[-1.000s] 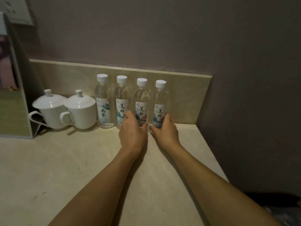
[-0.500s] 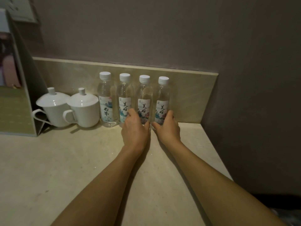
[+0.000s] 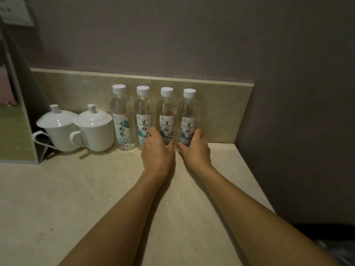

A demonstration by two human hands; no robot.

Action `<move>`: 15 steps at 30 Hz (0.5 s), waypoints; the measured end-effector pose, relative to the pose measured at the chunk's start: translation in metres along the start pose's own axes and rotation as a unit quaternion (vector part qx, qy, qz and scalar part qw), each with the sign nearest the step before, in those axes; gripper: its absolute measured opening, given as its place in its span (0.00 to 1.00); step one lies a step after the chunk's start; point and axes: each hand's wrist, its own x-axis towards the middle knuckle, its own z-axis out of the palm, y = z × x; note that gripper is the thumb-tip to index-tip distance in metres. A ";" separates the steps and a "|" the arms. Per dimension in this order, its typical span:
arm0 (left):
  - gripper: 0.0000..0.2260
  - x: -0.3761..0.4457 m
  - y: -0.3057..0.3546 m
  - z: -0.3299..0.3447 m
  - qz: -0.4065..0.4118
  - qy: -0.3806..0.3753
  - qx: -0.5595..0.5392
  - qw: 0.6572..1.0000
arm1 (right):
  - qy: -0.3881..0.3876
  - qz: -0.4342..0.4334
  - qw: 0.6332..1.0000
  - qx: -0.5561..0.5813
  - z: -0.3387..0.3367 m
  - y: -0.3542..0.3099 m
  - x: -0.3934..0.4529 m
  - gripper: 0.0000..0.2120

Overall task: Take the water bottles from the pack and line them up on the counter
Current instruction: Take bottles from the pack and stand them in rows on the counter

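Several clear water bottles with white caps and printed labels stand upright in a tight row against the backsplash. My left hand (image 3: 157, 150) grips the base of the third bottle (image 3: 166, 112), fingers curled round its left side. My right hand (image 3: 194, 148) grips the base of the rightmost bottle (image 3: 189, 114), with its fingers round that bottle's right side. The two thumbs almost touch between these bottles. The leftmost bottle (image 3: 120, 116) and the second bottle (image 3: 143, 114) stand untouched. No pack is in view.
Two white lidded cups (image 3: 57, 129) (image 3: 96, 129) stand left of the row. A tall folded card stand (image 3: 17, 120) is at the far left. The beige counter (image 3: 96, 198) ends at a dark wall on the right (image 3: 297, 131).
Both hands stay on the same two bottles. Only the view has shifted slightly.
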 end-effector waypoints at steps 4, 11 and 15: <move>0.20 0.001 -0.001 0.001 -0.002 -0.005 0.004 1.000 | 0.002 0.002 1.000 0.000 0.000 0.000 -0.001 0.24; 0.20 0.000 -0.001 0.000 -0.004 -0.005 -0.003 1.000 | 0.002 0.011 1.000 0.001 0.000 -0.003 -0.003 0.24; 0.18 0.000 -0.004 -0.003 -0.006 -0.013 -0.014 1.000 | -0.005 0.024 1.000 -0.001 -0.003 -0.006 -0.004 0.24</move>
